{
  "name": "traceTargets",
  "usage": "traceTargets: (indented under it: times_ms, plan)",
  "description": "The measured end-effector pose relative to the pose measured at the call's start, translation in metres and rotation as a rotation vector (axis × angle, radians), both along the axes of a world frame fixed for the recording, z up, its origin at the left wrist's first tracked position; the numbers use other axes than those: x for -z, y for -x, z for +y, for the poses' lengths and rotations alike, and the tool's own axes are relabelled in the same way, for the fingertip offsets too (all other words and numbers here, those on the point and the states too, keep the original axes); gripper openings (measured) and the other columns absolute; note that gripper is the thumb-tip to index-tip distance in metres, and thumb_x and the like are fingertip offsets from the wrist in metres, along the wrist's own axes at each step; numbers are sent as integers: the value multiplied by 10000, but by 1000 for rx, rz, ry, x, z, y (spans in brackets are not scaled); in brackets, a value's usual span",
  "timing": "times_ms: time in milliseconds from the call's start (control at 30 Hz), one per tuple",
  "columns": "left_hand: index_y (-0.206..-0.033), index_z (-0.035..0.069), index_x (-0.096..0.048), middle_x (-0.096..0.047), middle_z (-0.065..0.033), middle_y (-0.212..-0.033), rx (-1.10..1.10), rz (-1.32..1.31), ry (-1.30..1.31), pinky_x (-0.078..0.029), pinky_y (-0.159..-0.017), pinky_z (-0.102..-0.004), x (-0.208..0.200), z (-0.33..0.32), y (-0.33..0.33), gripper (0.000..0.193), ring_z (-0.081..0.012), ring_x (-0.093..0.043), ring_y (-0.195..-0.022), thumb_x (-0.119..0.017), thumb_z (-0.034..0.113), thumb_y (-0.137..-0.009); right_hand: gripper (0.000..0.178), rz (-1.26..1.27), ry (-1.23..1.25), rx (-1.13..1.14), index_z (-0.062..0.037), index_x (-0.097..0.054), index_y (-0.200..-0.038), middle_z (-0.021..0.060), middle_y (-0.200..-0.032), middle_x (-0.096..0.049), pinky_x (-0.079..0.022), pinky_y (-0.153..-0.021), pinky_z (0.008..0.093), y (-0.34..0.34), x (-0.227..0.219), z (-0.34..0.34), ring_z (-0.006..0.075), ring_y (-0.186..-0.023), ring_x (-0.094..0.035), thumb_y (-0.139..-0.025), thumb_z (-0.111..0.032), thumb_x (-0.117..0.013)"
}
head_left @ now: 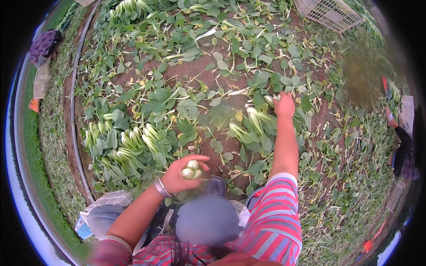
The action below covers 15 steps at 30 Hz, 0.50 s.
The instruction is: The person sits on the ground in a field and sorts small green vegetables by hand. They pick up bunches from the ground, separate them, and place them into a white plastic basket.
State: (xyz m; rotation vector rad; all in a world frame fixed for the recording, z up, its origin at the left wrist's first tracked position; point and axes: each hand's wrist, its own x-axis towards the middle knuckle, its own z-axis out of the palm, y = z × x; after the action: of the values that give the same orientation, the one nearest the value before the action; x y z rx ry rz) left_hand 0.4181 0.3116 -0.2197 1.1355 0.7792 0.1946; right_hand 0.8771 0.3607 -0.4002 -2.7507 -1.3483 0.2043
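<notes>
My left hand (175, 178), with a silver bangle at the wrist, is closed around a small bunch of bok choy (191, 170). Their pale, rounded bases face up, while the leaves are hidden below the hand. Stretched forward to the right, my right hand (285, 105) is closed on the pale stalk of a bok choy (269, 100) lying on the ground. Just nearer to me are more loose bok choy (255, 117) with white-green stems. A heap of bok choy (131, 139) lies left of my left hand, bases pointing up and away.
Loose leaves and trimmings cover the brown soil. A pale plastic crate (333, 17) stands at the far right, and another bok choy heap (131, 9) at the far left. A grey pipe (74, 84) runs along the left. Other people crouch at the far left (45, 43) and right (403, 148).
</notes>
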Motion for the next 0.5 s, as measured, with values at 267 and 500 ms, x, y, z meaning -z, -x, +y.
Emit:
traceTargets:
  times_ms: [267, 500]
  plan:
    - [-1385, 81, -638, -151, -173, -1755, -13, -139, -210, -578, -931, -330, -24, -7, -14, 618, -184, -725, -1095, -734, -74, -794, 303, 482, -613, -287, -69, -731, -1162, 100, -1098, -641, -527, -866, 387, 143, -167, -89, 305, -997, -652, -872, -111, -806]
    - [-1331, 66, -630, -442, -131, -1488, -65, -259, -281, -525, -1049, -380, -108, -49, 2, 596, -232, -654, -1196, -816, 41, -765, 359, 935, -707, -441, -25, -679, -1246, 145, -1206, -558, -497, -958, 375, 268, -302, -155, 279, -1115, -600, -932, -175, -771]
